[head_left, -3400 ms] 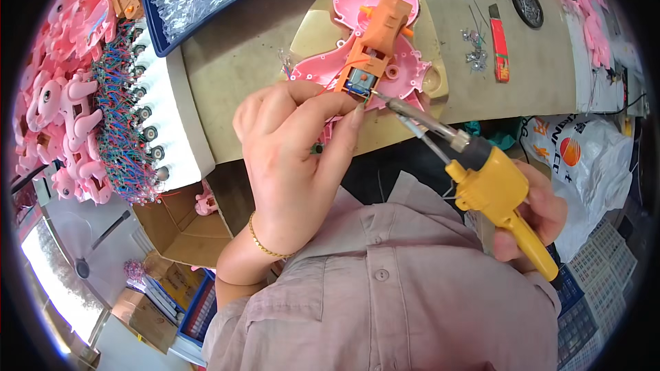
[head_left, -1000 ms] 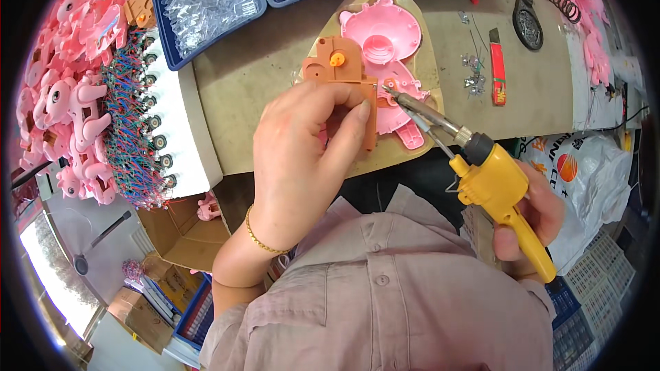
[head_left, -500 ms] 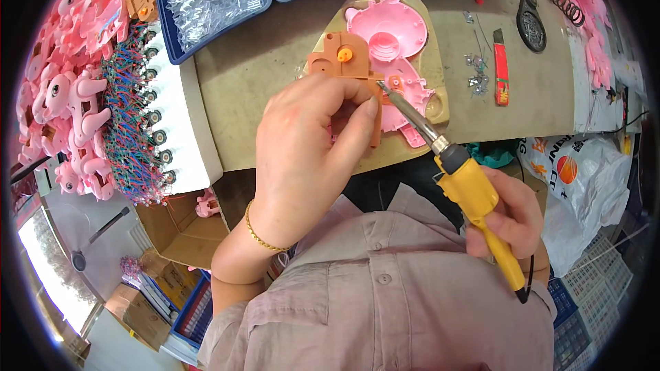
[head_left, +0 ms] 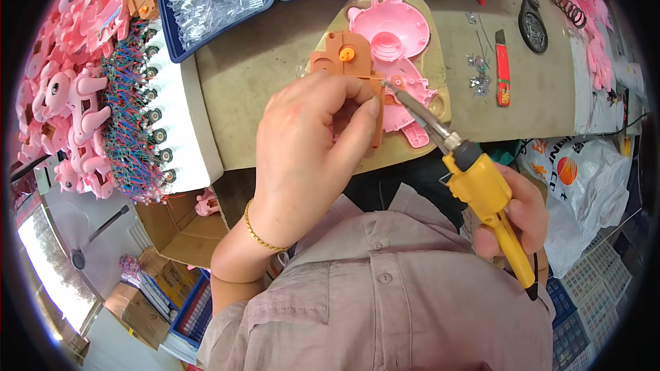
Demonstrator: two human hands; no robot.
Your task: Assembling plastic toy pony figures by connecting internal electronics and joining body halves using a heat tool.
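The olive-brown worktop (head_left: 254, 117) spans the scene, with a heap of pink toy parts (head_left: 75, 34) along its left side. At the far edge stand blue trays (head_left: 269, 1) full of clear plastic pieces. A white plastic bag (head_left: 584, 199) hangs at the near right, beyond the worktop's near edge. At the far middle lies a tan base (head_left: 438, 45), carrying a pink shell (head_left: 402, 17) with its hollow side up. On the left, a bundle of red, blue and green wires (head_left: 127, 120) runs along a white strip (head_left: 189, 124).

A yellow soldering iron (head_left: 481, 189) slants from the near right toward the middle; its metal tip is at the right side of the orange housing, though I cannot tell whether they touch. The left hand (head_left: 306, 127) has its thumb and forefinger pinched on the near part of the orange housing (head_left: 333, 51), which sits over the left part of the base. The right hand (head_left: 526, 213) has its fingers wrapped around the iron's yellow handle.

A red cutter knife (head_left: 503, 79) lies to the right of the base, near a scatter of small metal bits (head_left: 478, 84). Farther right is a black oval object (head_left: 533, 27) beside a dark coil (head_left: 560, 3). A yellow knob (head_left: 346, 53) protrudes from the housing. The smallest is a red piece (head_left: 481, 1), toward the far edge.
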